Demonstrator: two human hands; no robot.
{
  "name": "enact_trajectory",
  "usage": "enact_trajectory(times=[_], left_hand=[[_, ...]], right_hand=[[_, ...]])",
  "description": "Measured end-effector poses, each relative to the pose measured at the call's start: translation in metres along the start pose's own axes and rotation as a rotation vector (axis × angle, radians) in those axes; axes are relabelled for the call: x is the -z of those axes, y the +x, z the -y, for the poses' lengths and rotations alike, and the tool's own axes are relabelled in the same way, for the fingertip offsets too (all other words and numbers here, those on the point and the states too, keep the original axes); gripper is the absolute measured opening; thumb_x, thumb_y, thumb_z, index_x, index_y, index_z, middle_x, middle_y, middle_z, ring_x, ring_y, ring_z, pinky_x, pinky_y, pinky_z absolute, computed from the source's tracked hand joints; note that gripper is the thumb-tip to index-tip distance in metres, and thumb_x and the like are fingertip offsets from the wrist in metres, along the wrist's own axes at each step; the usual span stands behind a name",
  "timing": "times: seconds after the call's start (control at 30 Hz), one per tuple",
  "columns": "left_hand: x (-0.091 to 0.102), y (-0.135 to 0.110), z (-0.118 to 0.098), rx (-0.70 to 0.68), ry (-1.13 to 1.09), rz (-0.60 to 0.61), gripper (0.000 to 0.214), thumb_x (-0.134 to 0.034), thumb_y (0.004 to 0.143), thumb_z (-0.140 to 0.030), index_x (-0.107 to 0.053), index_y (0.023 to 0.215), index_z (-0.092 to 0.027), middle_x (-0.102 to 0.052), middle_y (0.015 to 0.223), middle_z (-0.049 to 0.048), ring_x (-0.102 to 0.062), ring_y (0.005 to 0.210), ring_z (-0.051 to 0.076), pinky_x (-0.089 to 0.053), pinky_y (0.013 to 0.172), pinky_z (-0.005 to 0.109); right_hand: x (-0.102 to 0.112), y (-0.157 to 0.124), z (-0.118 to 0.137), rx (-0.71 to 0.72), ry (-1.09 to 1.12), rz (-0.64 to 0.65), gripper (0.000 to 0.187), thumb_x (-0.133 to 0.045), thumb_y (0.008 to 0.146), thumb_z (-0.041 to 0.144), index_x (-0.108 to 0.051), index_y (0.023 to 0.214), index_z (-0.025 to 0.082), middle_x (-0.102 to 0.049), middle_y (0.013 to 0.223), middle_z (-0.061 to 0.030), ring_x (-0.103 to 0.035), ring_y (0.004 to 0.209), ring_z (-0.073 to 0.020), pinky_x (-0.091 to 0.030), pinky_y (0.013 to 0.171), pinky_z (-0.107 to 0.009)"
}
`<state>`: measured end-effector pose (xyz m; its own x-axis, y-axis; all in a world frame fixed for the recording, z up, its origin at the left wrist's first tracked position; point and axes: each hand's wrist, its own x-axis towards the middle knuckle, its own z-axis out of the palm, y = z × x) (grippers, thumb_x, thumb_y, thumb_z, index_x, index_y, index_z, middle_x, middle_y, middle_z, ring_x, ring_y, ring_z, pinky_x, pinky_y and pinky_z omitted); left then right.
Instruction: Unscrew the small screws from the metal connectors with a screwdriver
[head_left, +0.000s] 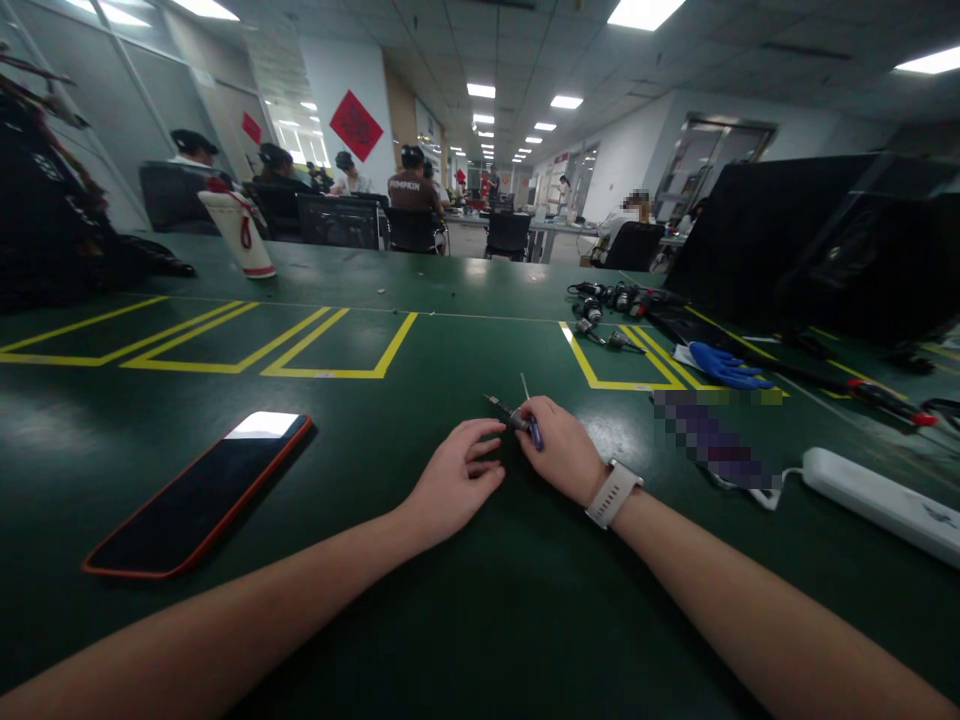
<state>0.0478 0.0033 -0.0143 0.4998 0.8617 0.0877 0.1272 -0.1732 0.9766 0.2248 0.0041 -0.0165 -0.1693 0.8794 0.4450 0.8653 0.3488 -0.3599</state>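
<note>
My right hand (561, 450), wearing a pale watch strap, is closed on what looks like a small screwdriver (535, 433) with a purple handle. A thin metal shaft rises above the fingers. Against those same fingertips lies a dark, slim part with a metal tip (501, 408), pointing up and left; its right end is hidden by the hand. Just left of it is my left hand (455, 485), its fingers curved and apart, the index fingertip close to the dark part. Whether that finger touches it I cannot tell. Both hands are low over the green table (480, 620).
A phone in an orange case (199, 490) lies at left. Rightward are a white power strip (885, 500), a blue glove (724, 365) and several dark metal parts (600, 310). A white cup (241, 235) stands at the back left. Yellow tape marks the tabletop.
</note>
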Motion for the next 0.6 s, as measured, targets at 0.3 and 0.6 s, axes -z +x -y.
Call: enact_trajectory(times=[0.3, 0.6], left_hand=[[0.004, 0.002, 0.009, -0.058, 0.142, 0.02, 0.031, -0.057, 0.077, -0.016, -0.062, 0.107, -0.021, -0.058, 0.118, 0.0081, -0.056, 0.109, 0.022, -0.049, 0.092, 0.041], [0.006, 0.002, 0.005, -0.073, 0.223, 0.035, 0.025, -0.058, 0.075, -0.017, -0.066, 0.099, -0.02, -0.062, 0.104, 0.0064, -0.059, 0.095, 0.02, -0.051, 0.083, 0.038]], right_hand=[[-0.001, 0.014, -0.029, -0.054, 0.016, -0.016, 0.017, -0.052, 0.079, 0.01, -0.051, 0.095, 0.017, -0.061, 0.094, -0.0054, -0.059, 0.086, -0.0177, -0.047, 0.077, -0.032], [0.005, 0.021, -0.03, -0.103, -0.126, 0.05, 0.015, -0.053, 0.081, 0.013, -0.054, 0.096, 0.017, -0.061, 0.097, -0.0054, -0.06, 0.089, -0.0181, -0.046, 0.079, -0.03]])
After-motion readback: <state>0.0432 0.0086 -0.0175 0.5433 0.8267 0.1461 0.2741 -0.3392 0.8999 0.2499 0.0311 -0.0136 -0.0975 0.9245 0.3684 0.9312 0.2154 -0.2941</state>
